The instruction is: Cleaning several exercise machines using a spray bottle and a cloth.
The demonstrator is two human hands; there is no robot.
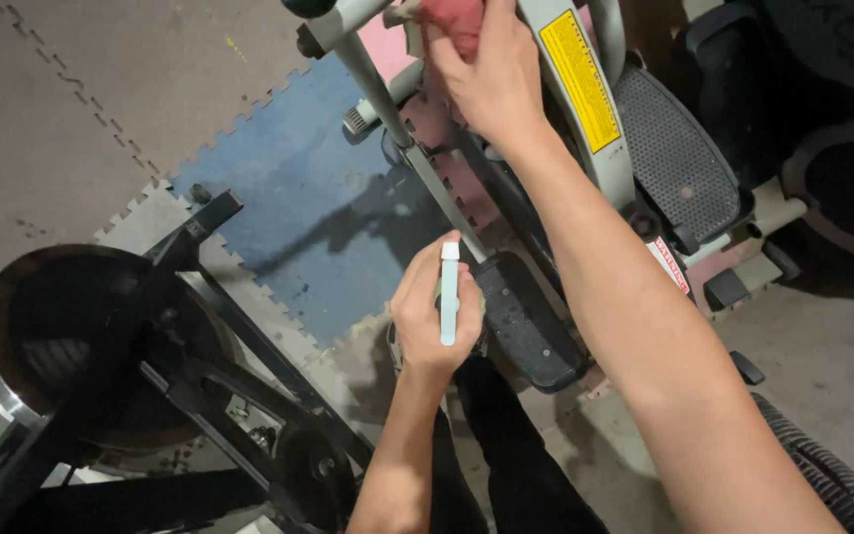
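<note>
Pale blue and slim, a small spray bottle (450, 295) sits upright at the frame's centre, the left hand (429, 318) curled closed around it. Near the top edge, the right hand (491, 69) presses a red cloth (452, 22) with bent fingers against the grey exercise machine frame (417, 158), above a black pedal (526, 321)

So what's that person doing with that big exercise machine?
A person is leaning over a grey step machine. Their right hand presses a red cloth against the machine's upper frame, near a yellow label. Their left hand holds a slim pale blue bottle upright, just above one of the black foot pedals. A black exercise bike stands to the left on foam floor mats.
</note>
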